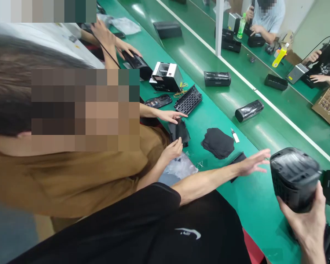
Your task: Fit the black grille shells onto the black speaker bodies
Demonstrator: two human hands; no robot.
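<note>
Housing (295, 178), glossy black, round-cornered, in the grip of right fingers (320, 194), left fingers (261, 154) loosely splayed

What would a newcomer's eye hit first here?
Probably the glossy black housing at the right, held in the right hand, with the left hand spread open close beside it. After that, likely the bright yellow bottle toward the upper right, and the pile of black sheets on the green table, right of centre.
</note>
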